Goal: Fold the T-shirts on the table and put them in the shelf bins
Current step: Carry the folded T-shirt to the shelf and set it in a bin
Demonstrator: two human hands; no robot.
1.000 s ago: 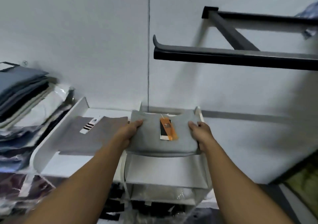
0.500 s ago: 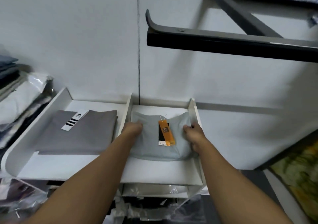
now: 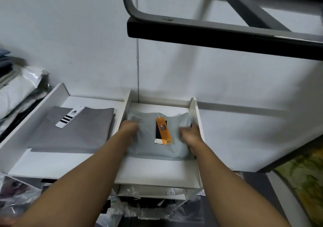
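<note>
A folded light grey T-shirt point(image 3: 148, 143) with an orange hang tag point(image 3: 163, 130) lies in the right white shelf bin point(image 3: 157, 171), close to its back wall. My left hand point(image 3: 130, 127) grips the shirt's left edge with curled fingers. My right hand point(image 3: 190, 134) holds the right edge, thumb against the bin's side wall. A folded dark grey T-shirt point(image 3: 78, 130) with a striped white tag lies in the left bin point(image 3: 52, 164).
A black metal rack bar point(image 3: 209, 31) juts out above the bins at head height. Stacked bagged clothes point(image 3: 15, 90) pile up at the far left. More plastic-wrapped garments point(image 3: 17, 195) sit below the bins. A white wall stands right behind the shelf.
Both hands have carried the light grey T-shirt forward and down from above the bin's front into the right bin, where it now lies flat.
</note>
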